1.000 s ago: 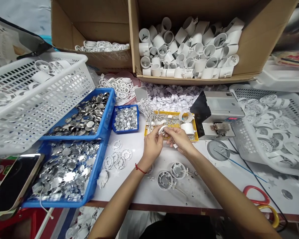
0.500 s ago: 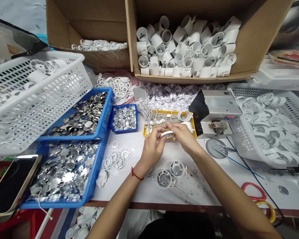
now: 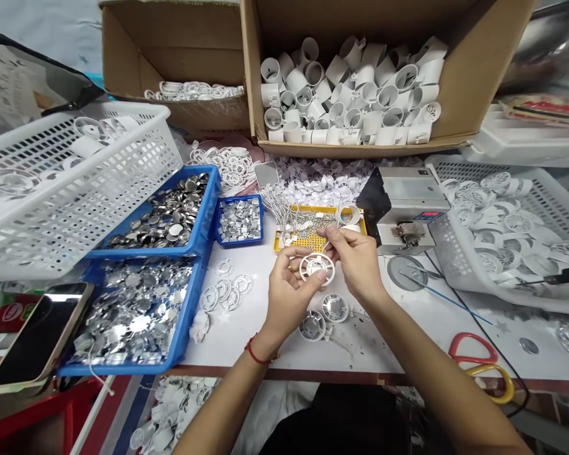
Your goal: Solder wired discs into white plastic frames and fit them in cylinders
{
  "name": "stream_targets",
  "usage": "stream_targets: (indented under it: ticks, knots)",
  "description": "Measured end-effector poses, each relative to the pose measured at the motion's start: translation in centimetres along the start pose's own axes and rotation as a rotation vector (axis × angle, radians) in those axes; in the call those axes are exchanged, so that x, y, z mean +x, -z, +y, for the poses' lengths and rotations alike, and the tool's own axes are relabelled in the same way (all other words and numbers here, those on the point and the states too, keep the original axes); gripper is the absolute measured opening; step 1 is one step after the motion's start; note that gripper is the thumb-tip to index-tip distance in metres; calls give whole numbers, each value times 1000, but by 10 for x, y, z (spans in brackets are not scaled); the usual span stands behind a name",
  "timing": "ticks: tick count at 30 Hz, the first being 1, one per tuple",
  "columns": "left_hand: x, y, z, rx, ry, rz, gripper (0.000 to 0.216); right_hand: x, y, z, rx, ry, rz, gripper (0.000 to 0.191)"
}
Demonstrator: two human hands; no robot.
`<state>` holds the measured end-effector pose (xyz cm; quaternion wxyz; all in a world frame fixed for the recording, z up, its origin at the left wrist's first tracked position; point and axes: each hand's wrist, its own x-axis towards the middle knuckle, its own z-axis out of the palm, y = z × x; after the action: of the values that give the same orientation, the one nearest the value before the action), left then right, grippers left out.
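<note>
My left hand (image 3: 291,278) is closed on a round white plastic ring (image 3: 317,270) with an inner hub, thumb on its face and fingers behind. The ring's open side is tilted up toward me. At the ring's upper right edge, my right hand (image 3: 353,253) pinches what looks like a thin white wire (image 3: 327,244); its fingertips partly cover it. Just below the hands lie two round parts with silvery discs, one (image 3: 335,308) to the right and another (image 3: 312,325) nearer me, with wires trailing right. Several loose white rings (image 3: 224,289) lie to the left.
A yellow tray (image 3: 308,242) of wires and small parts sits behind my hands, beside a metal machine (image 3: 408,202). Blue trays (image 3: 184,344) of metal pieces stand left. White baskets (image 3: 123,183), a cardboard box (image 3: 483,95) of white cylinders and scissors (image 3: 490,363) surround the work area.
Both hands have come a little nearer me. The white ring has turned from edge-on to face up, and my right hand has shifted to its upper right edge.
</note>
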<state>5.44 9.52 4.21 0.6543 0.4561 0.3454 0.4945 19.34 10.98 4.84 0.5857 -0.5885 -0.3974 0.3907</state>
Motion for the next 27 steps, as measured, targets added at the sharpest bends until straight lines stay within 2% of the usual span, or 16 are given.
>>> stream_targets:
  ticks: [1,3,5,6,7,8,10,11,12,15,19,22,24,27]
  knots:
    - [-1,2,7,34,15,16,43,-2,10,0,-77,17,24,39]
    - [-4,9,25,122,59,-7,40,-10,34,-3,-294,113,155,39]
    - [-7,15,46,260,90,-94,32,-21,54,-9,-540,301,288,55]
    - [-9,17,55,339,89,-154,28,-28,61,-13,-645,412,267,61]
    - [-10,17,63,413,77,-221,25,-35,63,-16,-719,516,156,61]
    - [-12,17,70,472,58,-286,23,-41,63,-18,-753,591,-24,53]
    - [-13,12,78,546,25,-389,23,-53,57,-20,-732,634,-372,30]
    - [-14,10,80,570,17,-412,23,-57,52,-20,-713,616,-468,26]
    - [-14,8,81,591,15,-417,23,-59,49,-20,-702,580,-510,25]
    - [-16,7,78,619,38,-396,26,-63,45,-19,-660,441,-579,19]
    - [-18,13,68,580,94,-393,30,-67,51,-20,-479,103,-781,22]
    - [-19,16,61,605,80,-374,27,-72,52,-15,-431,-70,-753,19]
    - [-21,17,56,636,59,-357,27,-75,51,-10,-425,-116,-723,16]
    - [-23,18,50,657,47,-345,27,-75,47,-2,-444,-136,-748,11]
